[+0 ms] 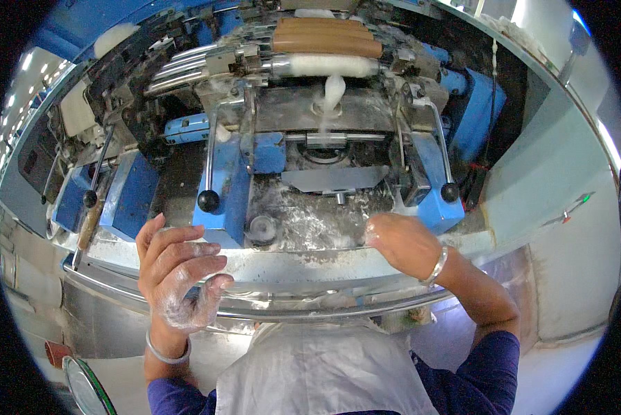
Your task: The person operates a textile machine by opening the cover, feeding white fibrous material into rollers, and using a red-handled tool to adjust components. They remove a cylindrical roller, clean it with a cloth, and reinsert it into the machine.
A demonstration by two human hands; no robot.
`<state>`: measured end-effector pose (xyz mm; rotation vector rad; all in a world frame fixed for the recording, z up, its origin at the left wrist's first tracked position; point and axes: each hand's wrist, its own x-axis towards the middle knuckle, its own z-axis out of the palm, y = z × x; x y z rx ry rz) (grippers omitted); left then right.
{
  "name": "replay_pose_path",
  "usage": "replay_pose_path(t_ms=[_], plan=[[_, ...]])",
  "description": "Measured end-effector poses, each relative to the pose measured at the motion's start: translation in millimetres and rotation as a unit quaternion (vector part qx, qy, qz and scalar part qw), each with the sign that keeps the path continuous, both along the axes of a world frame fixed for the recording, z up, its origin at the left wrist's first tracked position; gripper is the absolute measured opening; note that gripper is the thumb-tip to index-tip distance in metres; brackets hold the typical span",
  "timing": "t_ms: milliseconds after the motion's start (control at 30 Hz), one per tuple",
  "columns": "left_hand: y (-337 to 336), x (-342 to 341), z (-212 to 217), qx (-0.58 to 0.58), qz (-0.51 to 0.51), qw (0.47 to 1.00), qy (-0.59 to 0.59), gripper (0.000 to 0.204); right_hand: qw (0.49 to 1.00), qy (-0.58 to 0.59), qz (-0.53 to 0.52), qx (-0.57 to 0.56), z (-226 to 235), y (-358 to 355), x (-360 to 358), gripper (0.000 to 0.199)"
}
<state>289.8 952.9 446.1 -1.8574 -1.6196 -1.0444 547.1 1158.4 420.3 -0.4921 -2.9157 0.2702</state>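
My left hand is raised in front of the machine's front ledge, fingers spread and a little bent, with nothing in them. White fluff dusts its palm and thumb. Over the right part of the machine bed, my right hand has its fingers curled inward. Whatever they may hold is hidden behind the hand. A tuft of white fibre stands up on the metal plate below the rollers. Fluff is scattered across the dark bed between the hands, below a grey metal blade-like piece.
Levers with black ball knobs stand on blue housings; another black knob is near my right hand. Brown rollers lie at the back. A metal rail crosses in front of me. A round can stands at lower left.
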Motion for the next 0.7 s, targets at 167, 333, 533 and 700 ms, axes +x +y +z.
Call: replay_pose_path(t_ms=[167,333,533,700], plan=[[-10.2,-6.9,-14.3,0.002,0.016,0.999,-0.041,0.02,0.922,0.292,-0.13,-0.221,50.2,1.5,-9.6,0.026],[-31.5,-15.2,-48.8,0.006,0.076,0.996,-0.052,0.019,0.963,0.103,0.057,0.243,69.9,27.6,-27.7,0.023],[-66.3,-21.4,-116.5,-0.016,0.185,0.98,-0.077,0.018,0.93,0.135,-0.04,0.34,95.9,77.2,-40.8,0.029],[-66.0,-16.4,-157.5,-0.114,0.178,0.967,-0.141,0.013,0.894,0.136,0.048,0.423,102.8,118.7,-78.6,0.034]])
